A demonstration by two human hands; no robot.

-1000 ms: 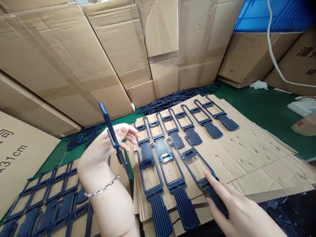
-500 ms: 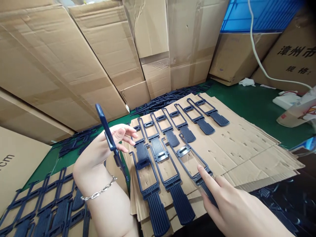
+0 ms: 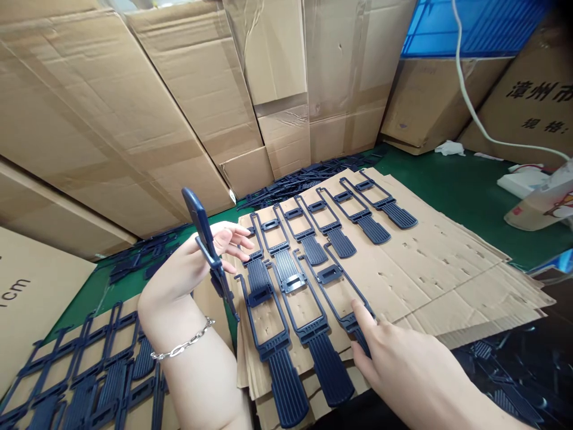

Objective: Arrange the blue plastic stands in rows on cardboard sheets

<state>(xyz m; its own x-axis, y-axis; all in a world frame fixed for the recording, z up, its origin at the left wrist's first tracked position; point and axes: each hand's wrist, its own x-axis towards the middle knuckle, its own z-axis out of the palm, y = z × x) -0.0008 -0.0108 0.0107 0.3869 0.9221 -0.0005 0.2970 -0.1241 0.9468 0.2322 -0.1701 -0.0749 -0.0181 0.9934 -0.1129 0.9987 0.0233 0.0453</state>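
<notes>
Cardboard boxes (image 3: pixel 156 107) wall off the far side of a green table (image 3: pixel 430 185), and on my feed a blue crate (image 3: pixel 474 30) shows at far right above another box. I see a white cable (image 3: pixel 468 101) hanging there, with a cup (image 3: pixel 537 206) below it at the right edge.

Flat on the stacked card (image 3: pixel 416 280) I count six parts in the far row (image 3: pixel 375 230), ribbed handles pointing near. Three more make up the near row (image 3: pixel 289 388); its two left ones overlap the far handles.

I have the right hand (image 3: pixel 398 352) over the third part (image 3: pixel 330 273), the rightmost of the near row. Its index fingertip touches the near end of the frame; the thumb is apart from the index, beside the handle. I cannot tell whether they pinch it.

My left hand (image 3: pixel 188 269), a bracelet (image 3: pixel 183 348) at its wrist, is raised at the card's left edge. It is clamped on a held part (image 3: pixel 200 218), steeply tilted, at the thumb side; the exact hold is partly hidden. The other fingers are loosely curled and slightly apart.

A pile (image 3: pixel 304 182) of loose parts lies beyond the card, and further parts (image 3: pixel 111 382) lie near left.
</notes>
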